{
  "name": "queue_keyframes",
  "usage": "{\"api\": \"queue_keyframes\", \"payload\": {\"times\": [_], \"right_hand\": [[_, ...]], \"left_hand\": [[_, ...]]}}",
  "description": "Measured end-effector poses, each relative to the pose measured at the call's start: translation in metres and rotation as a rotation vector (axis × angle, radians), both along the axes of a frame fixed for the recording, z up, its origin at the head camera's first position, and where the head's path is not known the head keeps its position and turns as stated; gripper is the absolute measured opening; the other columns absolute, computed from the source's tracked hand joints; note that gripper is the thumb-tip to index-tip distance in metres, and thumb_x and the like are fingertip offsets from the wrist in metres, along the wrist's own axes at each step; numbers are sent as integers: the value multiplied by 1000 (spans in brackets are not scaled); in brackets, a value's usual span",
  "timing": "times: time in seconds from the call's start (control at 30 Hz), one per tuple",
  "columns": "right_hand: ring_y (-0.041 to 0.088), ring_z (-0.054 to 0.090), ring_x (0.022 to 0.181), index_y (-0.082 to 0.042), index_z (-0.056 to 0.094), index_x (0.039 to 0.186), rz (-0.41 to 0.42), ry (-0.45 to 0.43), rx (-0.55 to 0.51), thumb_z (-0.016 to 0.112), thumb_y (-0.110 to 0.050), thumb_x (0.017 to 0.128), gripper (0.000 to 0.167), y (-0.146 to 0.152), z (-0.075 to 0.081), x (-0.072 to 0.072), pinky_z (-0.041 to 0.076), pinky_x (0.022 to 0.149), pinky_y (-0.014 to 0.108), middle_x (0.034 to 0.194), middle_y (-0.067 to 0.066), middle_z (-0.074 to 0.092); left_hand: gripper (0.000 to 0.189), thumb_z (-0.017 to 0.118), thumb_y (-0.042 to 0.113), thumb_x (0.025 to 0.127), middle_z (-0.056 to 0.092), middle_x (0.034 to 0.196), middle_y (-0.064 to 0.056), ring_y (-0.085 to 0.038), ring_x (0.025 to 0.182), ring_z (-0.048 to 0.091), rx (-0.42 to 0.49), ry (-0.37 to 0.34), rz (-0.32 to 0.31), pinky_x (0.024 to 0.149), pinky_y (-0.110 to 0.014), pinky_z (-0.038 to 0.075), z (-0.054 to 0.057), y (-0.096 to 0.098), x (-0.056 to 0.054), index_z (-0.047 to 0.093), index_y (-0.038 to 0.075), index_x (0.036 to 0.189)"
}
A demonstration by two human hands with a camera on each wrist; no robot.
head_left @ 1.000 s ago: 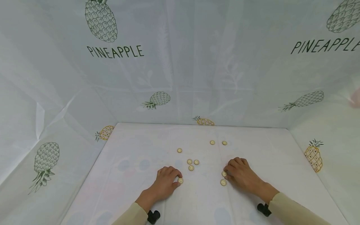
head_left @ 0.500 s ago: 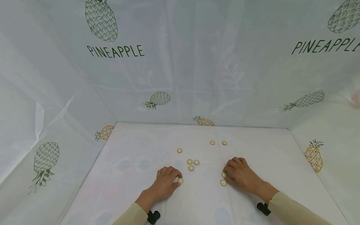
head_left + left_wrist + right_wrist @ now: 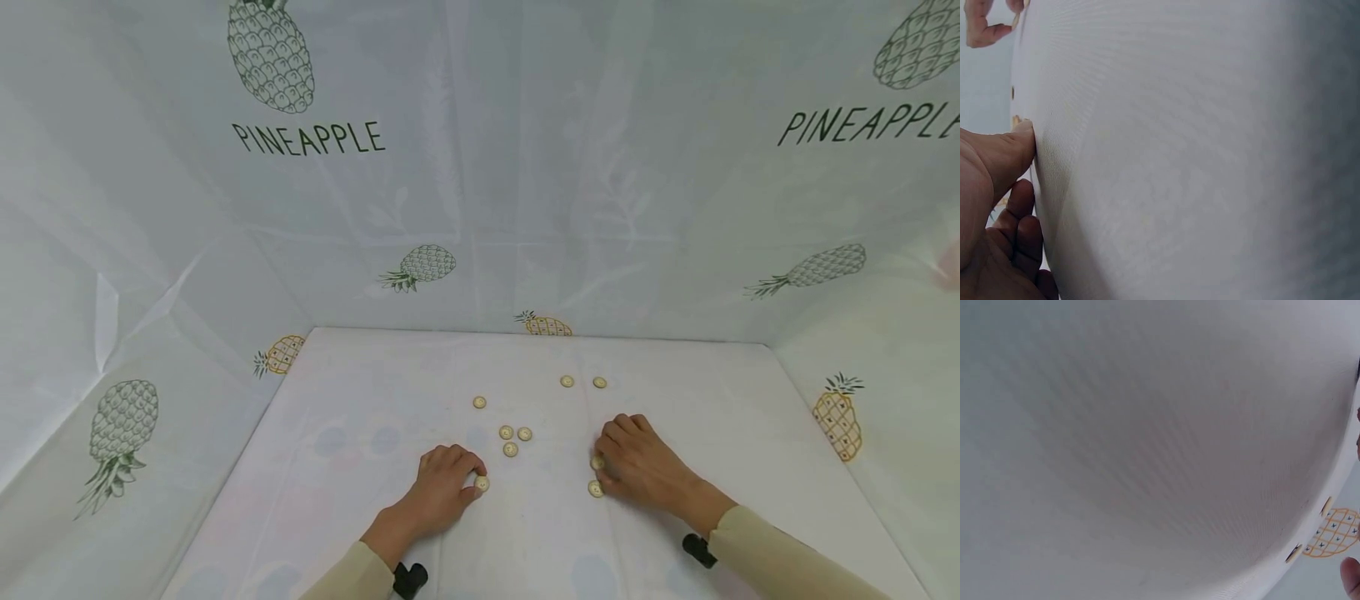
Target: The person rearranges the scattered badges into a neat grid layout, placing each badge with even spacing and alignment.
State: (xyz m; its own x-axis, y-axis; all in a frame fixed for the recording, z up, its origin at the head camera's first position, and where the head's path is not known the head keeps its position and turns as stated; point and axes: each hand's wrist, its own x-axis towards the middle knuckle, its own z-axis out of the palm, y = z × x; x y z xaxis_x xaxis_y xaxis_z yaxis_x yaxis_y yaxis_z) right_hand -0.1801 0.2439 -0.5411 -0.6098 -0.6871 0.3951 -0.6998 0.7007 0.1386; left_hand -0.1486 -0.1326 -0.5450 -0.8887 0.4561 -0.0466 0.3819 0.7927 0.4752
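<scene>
My left hand (image 3: pixel 438 490) rests at the white table and pinches a round, pale wooden button (image 3: pixel 482 483) between thumb and forefinger. In the left wrist view, its thumb (image 3: pixel 1013 147) reaches down to the cloth with the other fingers curled below. Over to the right, my right hand (image 3: pixel 643 467) has its thumb and fingers around another button (image 3: pixel 597 462). Just below that one a further button (image 3: pixel 596 489) lies flat, close to the right thumb. Only fingertips (image 3: pixel 1351 575) of the right hand show at the edge of the right wrist view.
Three buttons (image 3: pixel 510 449) lie in a tight group between the hands. One button (image 3: pixel 479 402) sits farther back, and two more (image 3: pixel 567 382) lie near the back edge. Pineapple-printed cloth (image 3: pixel 600 208) walls the table (image 3: pixel 360 375) at the back and sides.
My right hand has shifted slightly away toward the back, and its button has moved a little that way, apart from the one below it. The left hand has stayed still.
</scene>
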Motion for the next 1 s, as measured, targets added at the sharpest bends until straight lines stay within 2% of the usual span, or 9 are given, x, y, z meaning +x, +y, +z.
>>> {"api": "queue_keyframes", "payload": {"times": [0.2,0.4,0.73,1.0], "right_hand": [[24,52,88,-10,63,92,1,57,7,80,-29,76,30,-3,1,-8,45,83,43,91,2,58],[26,52,88,-9,64,92,-31,68,36,77,-29,80,27,-5,3,-16,44,82,43,90,4,59],[26,50,89,-8,64,91,-76,32,-2,78,-27,82,25,-8,8,-37,44,84,46,92,5,59],[27,53,93,-10,66,94,-123,-21,-38,78,-25,82,22,-13,17,-60,46,88,49,96,5,62]], "left_hand": [[17,72,25,102,57,120,8,-20,116,49,17,-4,1,110,-54,34,4,0,1,61,27,115],[17,72,23,101,57,119,7,-20,115,49,26,1,-4,109,-54,35,5,0,2,61,26,114],[17,72,23,101,57,120,7,-21,119,49,16,-7,4,110,-54,35,5,0,2,62,26,114],[16,72,23,101,58,119,7,-22,119,50,16,-7,1,109,-54,35,10,1,3,63,25,114]]}}
